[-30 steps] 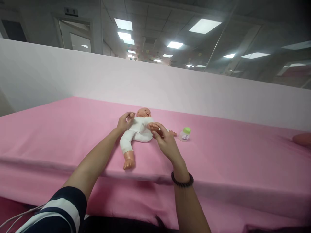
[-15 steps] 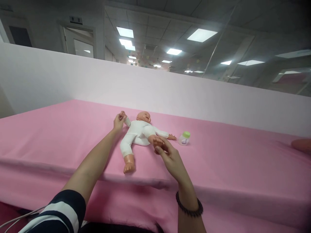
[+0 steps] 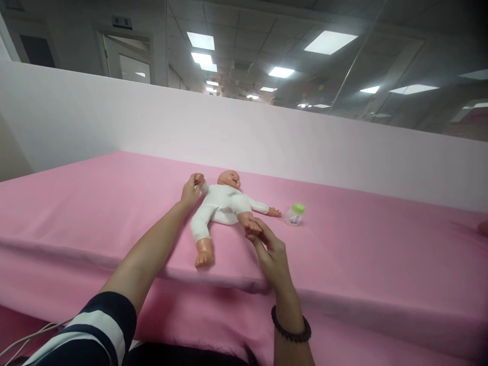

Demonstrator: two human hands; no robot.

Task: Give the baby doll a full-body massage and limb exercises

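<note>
A baby doll (image 3: 223, 203) with a white cloth body lies on its back on the pink-covered table (image 3: 343, 254), its head toward the wall. My left hand (image 3: 191, 190) is closed around the doll's hand on the left side. Lower down, my right hand (image 3: 271, 249) grips the doll's foot on the right side, fingers behind it and thumb in front. The doll's other leg rests near the table's front edge, and its other arm stretches out to the right. Just past that arm stands a small clear jar (image 3: 295, 215) with a green lid.
A low white wall (image 3: 267, 137) runs along the back of the table, with glass above it. At the far right edge a small part of a skin-toned object (image 3: 483, 228) shows. Pale cables (image 3: 30, 335) lie at the lower left.
My right hand has lowered the doll's foot slightly, and that leg now looks straighter. My left hand keeps its hold. The view has shifted a little; the object at the far right shows less.
</note>
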